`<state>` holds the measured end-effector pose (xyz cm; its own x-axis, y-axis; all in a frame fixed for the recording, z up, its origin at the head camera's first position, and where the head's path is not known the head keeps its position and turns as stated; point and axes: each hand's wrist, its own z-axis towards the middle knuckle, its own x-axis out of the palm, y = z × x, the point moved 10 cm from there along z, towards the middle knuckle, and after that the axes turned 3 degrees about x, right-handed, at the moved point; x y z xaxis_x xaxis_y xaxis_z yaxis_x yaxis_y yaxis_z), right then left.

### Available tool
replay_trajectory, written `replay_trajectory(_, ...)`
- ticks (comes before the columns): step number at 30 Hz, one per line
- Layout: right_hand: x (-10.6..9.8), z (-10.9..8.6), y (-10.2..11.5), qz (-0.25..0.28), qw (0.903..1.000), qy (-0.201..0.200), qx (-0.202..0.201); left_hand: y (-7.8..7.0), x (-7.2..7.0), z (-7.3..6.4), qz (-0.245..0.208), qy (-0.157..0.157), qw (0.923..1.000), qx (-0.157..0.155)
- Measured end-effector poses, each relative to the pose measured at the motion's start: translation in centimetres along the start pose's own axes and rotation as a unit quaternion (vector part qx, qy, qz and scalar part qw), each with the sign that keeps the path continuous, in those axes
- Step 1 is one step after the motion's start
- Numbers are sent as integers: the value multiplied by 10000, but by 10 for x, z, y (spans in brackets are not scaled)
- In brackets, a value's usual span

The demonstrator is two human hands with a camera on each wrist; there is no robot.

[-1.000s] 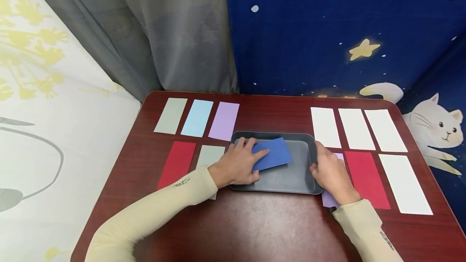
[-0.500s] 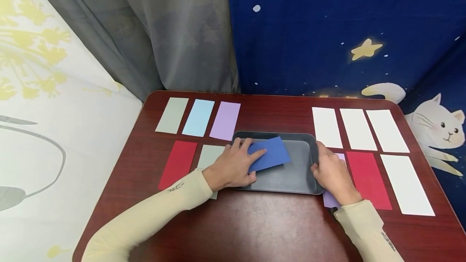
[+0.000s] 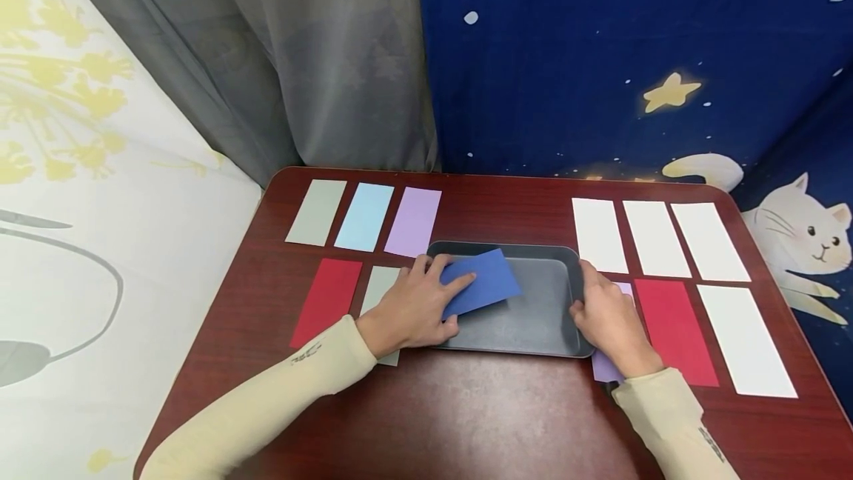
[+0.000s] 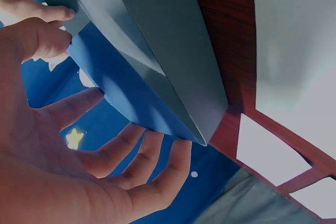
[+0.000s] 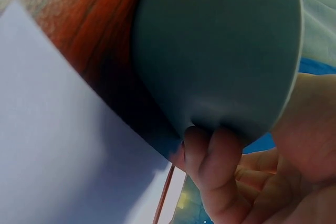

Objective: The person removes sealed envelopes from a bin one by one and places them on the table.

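Note:
A dark grey rectangular tray (image 3: 540,321) lies flat at mid-table. On its left part is a blue rectangular sheet (image 3: 486,284), tilted relative to the tray's edges. My left hand (image 3: 415,306) rests on the sheet with fingers spread, the tips touching it near the tray's left end; the left wrist view shows the fingertips along the blue sheet (image 4: 126,87). At the right end of the tray, my right hand (image 3: 613,324) grips the rim, thumb inside. In the right wrist view, curled fingers (image 5: 215,156) touch the tray's outer wall (image 5: 220,61).
Paper cards lie in rows left and right on the dark red table (image 3: 493,421): a light blue card (image 3: 364,217), red cards (image 3: 326,302), several white cards (image 3: 656,238). A purple card (image 3: 606,367) shows partly beneath my right hand. Curtains (image 3: 346,58) hang behind.
My left hand has slid left with the blue sheet, from the tray's middle toward its left end. My right hand keeps its grip on the tray, which has barely moved.

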<state>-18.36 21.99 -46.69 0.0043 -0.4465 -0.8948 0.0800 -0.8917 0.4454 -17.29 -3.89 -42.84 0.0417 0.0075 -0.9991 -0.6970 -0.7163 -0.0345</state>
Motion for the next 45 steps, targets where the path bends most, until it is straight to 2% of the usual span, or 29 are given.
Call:
replay_trajectory(9,-1,0,1,-36,10000,-48,-68,11,-1,-12,-80,-143,9998,-141)
replay_trajectory(24,-1,0,1,0,10000,-52,-53,38,6,-39,-265,-122,9972,-694)
replay_trajectory(31,-2,-1,2,-24,9999,-102,-75,57,10,-58,-545,-206,9927,-1060)
replay_trajectory(37,-3,-2,3,-72,9996,-226,-154,74,12,-79,-800,-437,9856,-1424)
replay_trajectory(45,-1,-2,2,-70,9998,-155,-90,100,15,-106,-999,-653,9766,-1791)
